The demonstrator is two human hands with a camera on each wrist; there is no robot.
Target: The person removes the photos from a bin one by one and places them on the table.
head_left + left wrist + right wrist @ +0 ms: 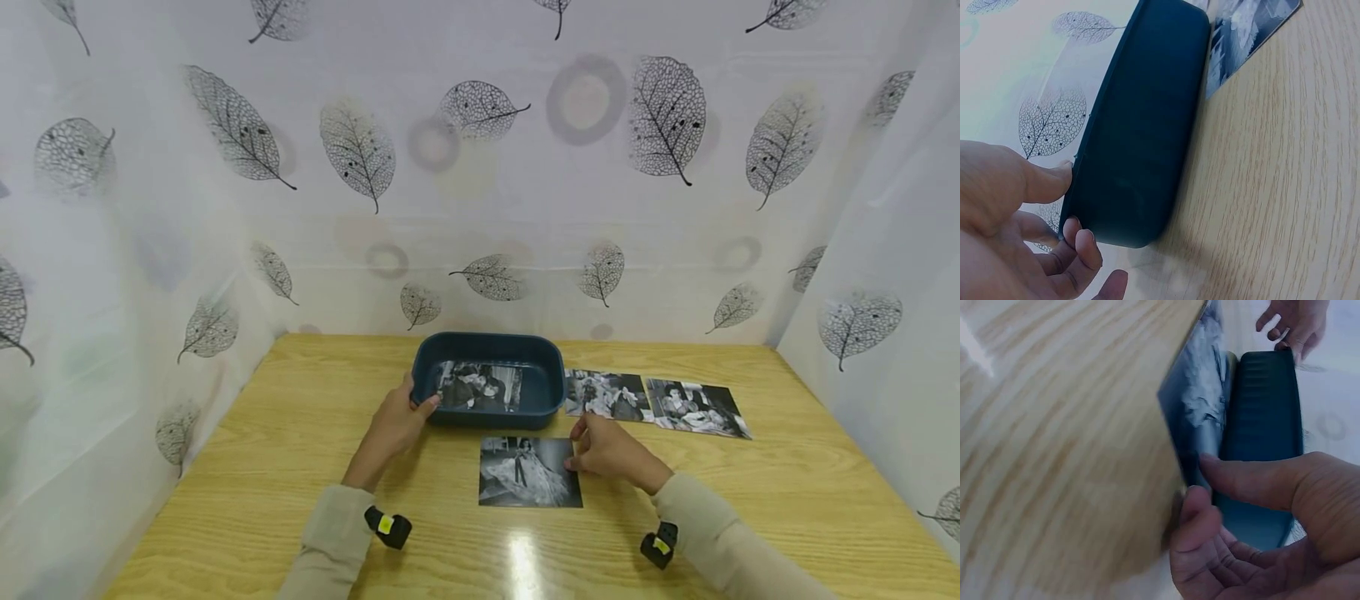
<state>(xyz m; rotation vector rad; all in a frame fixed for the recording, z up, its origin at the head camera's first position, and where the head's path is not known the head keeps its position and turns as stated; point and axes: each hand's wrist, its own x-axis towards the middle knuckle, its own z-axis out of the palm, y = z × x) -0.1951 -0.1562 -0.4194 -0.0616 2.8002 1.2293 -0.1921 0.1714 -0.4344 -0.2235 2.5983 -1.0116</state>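
A dark blue rectangular tray (551,375) stands toward the back of the table, with a black-and-white photo (480,387) lying inside. My left hand (395,423) grips the tray's left front corner, thumb over the rim and fingers curled at the outer side, as the left wrist view shows. In front of the tray, my right hand (611,452) pinches the right edge of another black-and-white photo (528,473), which shows a figure in a wide pale gown. Thumb and curled fingers meet on that edge in the right wrist view (1200,394).
Right of the tray, two more black-and-white photos lie side by side, one photo (609,396) near the tray and another photo (697,407) farther right. A leaf-patterned curtain (480,192) encloses the back and sides of the wooden table (247,492).
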